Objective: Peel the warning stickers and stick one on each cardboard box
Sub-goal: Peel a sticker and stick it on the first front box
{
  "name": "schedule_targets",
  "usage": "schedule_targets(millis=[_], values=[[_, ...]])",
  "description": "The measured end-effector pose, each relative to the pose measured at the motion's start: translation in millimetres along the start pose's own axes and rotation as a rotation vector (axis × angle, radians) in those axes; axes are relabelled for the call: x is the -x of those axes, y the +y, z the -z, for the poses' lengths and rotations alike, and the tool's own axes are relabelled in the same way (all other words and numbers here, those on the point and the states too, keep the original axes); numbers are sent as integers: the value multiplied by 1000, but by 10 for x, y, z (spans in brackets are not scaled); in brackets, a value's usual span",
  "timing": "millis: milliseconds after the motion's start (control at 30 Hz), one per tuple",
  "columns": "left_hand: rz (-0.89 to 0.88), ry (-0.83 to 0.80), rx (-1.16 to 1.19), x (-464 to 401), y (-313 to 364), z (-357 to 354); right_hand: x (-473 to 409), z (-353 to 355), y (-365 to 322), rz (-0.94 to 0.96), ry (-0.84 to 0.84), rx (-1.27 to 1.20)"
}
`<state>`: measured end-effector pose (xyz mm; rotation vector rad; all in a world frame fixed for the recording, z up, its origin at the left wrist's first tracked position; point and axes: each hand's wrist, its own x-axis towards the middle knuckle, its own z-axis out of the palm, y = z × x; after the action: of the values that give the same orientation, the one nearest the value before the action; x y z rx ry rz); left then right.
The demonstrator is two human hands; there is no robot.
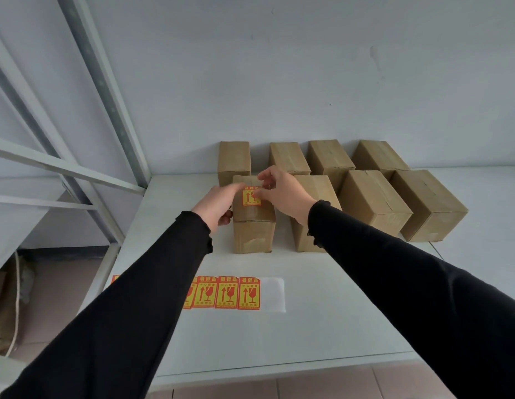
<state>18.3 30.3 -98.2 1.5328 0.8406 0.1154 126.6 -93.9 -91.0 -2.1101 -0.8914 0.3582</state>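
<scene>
Several brown cardboard boxes stand in two rows on the white table (322,326). On top of the front-left box (252,234) lies a red and yellow warning sticker (252,197). My left hand (217,204) holds that box's left side, its fingers reaching to the sticker's left edge. My right hand (282,192) touches the sticker's right edge with thumb and fingertips, the other fingers raised. A strip of warning stickers (226,292) lies near the table's front, its right end a bare white backing (273,295). My left sleeve hides the strip's left part.
The other boxes, such as the front-right one (429,204), show no stickers on their tops. A white metal shelf frame (106,116) rises at the table's left. A pale wall stands right behind the back row. The floor shows past the table's front edge.
</scene>
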Motion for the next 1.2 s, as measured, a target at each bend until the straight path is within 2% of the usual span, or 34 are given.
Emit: schedule_targets(millis=[167,300,433,567,667,767,867,933,1067,1200], values=[[54,42,-82,-103,39,-15,91,2,32,22,-30,-4],[103,35,-40,-120,29,14,125,-48,13,18,-6,-28],[47,57,-7,20,13,84,233,8,-31,38,31,-74],[-188,229,-91,357,-170,122,560,93,-95,122,166,-63],[-429,321,-302,714,-449,74,950,32,-58,243,247,-18],[-511,235,-627,905,-747,-9,1243,-152,152,245,120,165],[-439,115,-1016,941,-966,-62,1410,-358,396,123,-127,428],[-395,82,-1142,961,-1052,-70,1472,-440,497,89,-151,520],[-351,81,-1158,995,-1111,-80,1492,-461,578,36,-84,463],[-310,29,-998,967,-1026,-85,1532,-362,626,-30,-30,244]])
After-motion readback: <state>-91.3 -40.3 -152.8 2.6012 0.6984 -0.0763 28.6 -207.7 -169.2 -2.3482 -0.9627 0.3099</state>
